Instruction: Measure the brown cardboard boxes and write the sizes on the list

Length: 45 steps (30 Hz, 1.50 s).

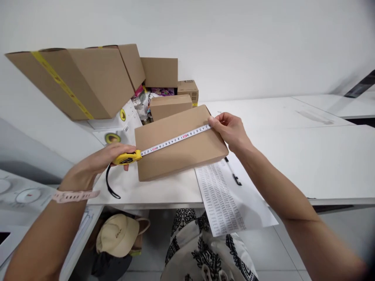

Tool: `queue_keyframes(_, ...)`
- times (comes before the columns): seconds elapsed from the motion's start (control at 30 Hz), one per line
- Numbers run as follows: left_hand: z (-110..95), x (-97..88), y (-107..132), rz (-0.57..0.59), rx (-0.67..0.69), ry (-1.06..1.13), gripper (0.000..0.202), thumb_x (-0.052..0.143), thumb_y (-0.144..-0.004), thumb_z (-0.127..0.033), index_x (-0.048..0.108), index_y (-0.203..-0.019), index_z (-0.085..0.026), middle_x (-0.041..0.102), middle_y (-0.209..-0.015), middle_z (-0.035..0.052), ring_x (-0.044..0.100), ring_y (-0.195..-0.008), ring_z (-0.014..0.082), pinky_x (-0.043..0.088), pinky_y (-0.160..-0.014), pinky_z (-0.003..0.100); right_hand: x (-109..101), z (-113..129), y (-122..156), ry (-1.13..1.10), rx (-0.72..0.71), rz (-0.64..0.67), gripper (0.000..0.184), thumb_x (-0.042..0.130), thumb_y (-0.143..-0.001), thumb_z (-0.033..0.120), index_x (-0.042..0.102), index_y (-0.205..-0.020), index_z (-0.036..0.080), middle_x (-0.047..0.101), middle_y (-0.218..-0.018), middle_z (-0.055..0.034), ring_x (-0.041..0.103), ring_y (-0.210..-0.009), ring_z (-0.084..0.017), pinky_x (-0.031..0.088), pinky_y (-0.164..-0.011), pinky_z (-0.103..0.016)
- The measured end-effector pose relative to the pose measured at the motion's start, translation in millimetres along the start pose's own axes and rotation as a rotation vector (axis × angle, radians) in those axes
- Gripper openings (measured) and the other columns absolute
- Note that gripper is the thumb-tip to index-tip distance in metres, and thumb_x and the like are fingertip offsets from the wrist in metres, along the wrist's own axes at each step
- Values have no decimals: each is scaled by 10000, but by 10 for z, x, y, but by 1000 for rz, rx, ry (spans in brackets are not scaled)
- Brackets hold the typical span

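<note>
A brown cardboard box (164, 168) lies on the white table in front of me, turned at a slant. My left hand (113, 154) grips a yellow tape measure (127, 157) at the box's left edge, with a black wrist strap (109, 183) hanging from it. The white blade (175, 139) is pulled out across the top of the box. At the far right edge, my right hand (227, 127) pinches the blade's end between thumb and finger against the cardboard.
Printed sheets (222, 203) with a black-and-white pen (233, 171) overhang the front edge of the white table (293, 156). Big taped cartons (96, 78) stand at the back left, on white avocado-print boxes (113, 136). Below hangs a beige cap (117, 234).
</note>
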<state>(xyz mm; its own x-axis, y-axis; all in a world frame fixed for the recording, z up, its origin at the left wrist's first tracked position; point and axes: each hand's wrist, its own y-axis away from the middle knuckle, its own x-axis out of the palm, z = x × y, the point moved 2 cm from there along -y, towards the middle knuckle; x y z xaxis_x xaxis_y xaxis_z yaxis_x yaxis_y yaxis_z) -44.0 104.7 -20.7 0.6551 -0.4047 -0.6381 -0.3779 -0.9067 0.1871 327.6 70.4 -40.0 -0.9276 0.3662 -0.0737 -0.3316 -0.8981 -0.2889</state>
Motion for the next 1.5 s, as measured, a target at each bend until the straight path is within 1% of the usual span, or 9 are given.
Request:
queue_keyframes(0.1,4,35,-81,213,-42,9,402,557,-783,-532,727,-658,-191,664,-608,74,571,-554,222,377,-482,285,-20,-94,22,6,180,36,509,841,-669,589,516,-661,198,554,-656,2,480,-600,-111,376,-513,-249)
queue_keyframes(0.17,-10,83,-145,266,-58,47,381,566,-756,-519,739,-680,-188,719,-700,90,600,-564,234,415,-500,296,-21,-239,64,14,295,33,518,838,-674,583,490,-638,202,529,-622,14,456,-571,-103,361,-496,-247)
queue_keyframes(0.27,-136,134,-198,276,-77,19,333,590,-697,-493,733,-661,-195,738,-728,91,615,-562,237,439,-509,295,-36,-407,110,5,373,-9,494,805,-729,545,460,-622,209,497,-589,30,422,-533,-93,353,-484,-249)
queue_keyframes(0.4,-361,146,-215,281,-124,-63,321,585,-650,-493,713,-645,-199,719,-680,84,605,-535,232,389,-461,270,-59,-542,92,-45,437,-61,441,784,-756,457,441,-615,217,473,-557,41,426,-514,-98,363,-476,-248)
queue_keyframes(0.53,-359,124,-275,309,-131,-74,366,558,-692,-526,720,-678,-197,738,-730,91,620,-563,231,464,-524,283,-44,-670,64,-182,511,-43,371,793,-725,422,483,-672,224,553,-615,14,514,-560,-139,425,-504,-275)
queue_keyframes(0.73,-183,86,-371,332,-129,-53,397,556,-736,-541,743,-725,-192,749,-765,100,633,-592,241,507,-562,301,-49,-695,106,-215,457,-20,370,804,-727,387,480,-681,213,510,-618,34,463,-538,-100,376,-476,-234)
queue_keyframes(1.03,-190,44,-417,368,-165,-136,485,487,-811,-595,734,-775,-179,775,-864,108,664,-669,239,524,-593,284,-81,-795,114,-318,481,-7,423,882,-614,446,559,-747,208,604,-700,24,530,-603,-110,451,-532,-241)
queue_keyframes(1.23,-260,20,-349,368,-91,-173,397,507,-794,-475,741,-776,-155,768,-843,93,675,-685,220,505,-589,256,-126,-791,121,-198,446,-16,458,904,-570,480,602,-775,203,628,-724,15,546,-611,-111,446,-513,-233)
queue_keyframes(1.5,-340,49,-325,370,-154,-203,356,520,-758,-424,721,-773,-130,763,-884,143,686,-701,231,450,-507,236,-107,-669,185,-122,465,-27,470,905,-554,493,595,-759,205,635,-727,4,538,-578,-113,430,-477,-242)
